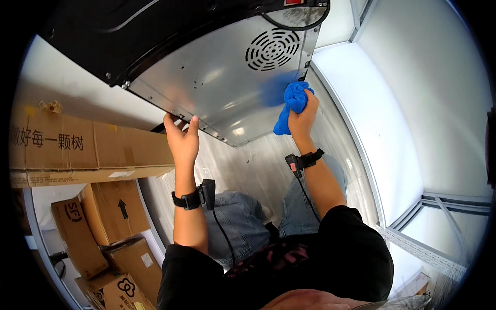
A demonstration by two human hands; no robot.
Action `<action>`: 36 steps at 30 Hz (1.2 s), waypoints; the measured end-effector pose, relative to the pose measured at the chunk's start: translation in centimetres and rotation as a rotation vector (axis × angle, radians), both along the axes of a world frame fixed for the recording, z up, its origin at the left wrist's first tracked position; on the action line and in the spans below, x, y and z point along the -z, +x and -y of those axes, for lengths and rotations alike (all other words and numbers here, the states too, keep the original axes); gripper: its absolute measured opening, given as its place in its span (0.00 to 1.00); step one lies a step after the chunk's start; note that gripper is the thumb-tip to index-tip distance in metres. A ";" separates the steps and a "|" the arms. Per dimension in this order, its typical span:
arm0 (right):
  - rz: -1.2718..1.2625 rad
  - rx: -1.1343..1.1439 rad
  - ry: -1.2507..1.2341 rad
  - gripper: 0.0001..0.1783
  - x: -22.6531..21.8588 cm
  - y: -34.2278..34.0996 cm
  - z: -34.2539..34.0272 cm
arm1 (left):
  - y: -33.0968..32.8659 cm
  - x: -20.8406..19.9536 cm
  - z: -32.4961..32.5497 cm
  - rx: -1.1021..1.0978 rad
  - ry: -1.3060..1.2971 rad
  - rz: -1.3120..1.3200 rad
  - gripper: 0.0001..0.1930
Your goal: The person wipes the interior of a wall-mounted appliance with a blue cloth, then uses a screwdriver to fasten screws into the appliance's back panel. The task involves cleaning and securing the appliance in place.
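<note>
Reader: Where is the appliance (212, 77), and how is it oriented?

Author: It is seen in the upper middle of the view, tilted above the pale floor (248, 168). The silver panel (206, 95) is turned toward the person (320, 258), and the black face (119, 41) adjoins it above. The panel's long axis is slanted from lower left to upper right. The round vent grille (272, 49) is set toward the upper right end, near the looped black cable (297, 28).

Reader: How is the blue cloth (295, 97) disposed?

Author: It is bunched at the right edge of the panel. Its long axis is steeply inclined, with the wadded part uppermost and a loose tail directed down and to the left. A blue reflection (274, 92) is shown on the metal beside it.

Reader: And the hands?

Author: The cloth is gripped by the closed right hand (304, 116). The panel's lower left edge is touched by the left hand (183, 138), thumb and forefinger spread; its other fingers are partly hidden, so whether the edge is gripped cannot be told. Cardboard boxes (116, 212) are stacked at the left.
</note>
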State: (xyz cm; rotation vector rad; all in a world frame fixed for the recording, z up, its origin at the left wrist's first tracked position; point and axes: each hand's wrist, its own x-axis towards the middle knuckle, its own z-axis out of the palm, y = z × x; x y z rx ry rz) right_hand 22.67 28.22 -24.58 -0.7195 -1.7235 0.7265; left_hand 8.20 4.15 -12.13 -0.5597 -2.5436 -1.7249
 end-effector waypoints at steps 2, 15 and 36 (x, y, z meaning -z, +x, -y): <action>0.037 0.029 0.011 0.31 0.2 -0.5 0.3 | 0.2 -0.5 -0.4 -0.031 -0.055 -0.011 0.33; 0.236 -0.295 0.017 0.42 5.5 -3.3 6.9 | 0.2 1.1 0.3 0.108 0.130 0.105 0.36; 0.236 -0.349 -0.154 0.43 9.4 -6.9 15.0 | 2.7 1.5 0.4 0.132 0.103 0.220 0.37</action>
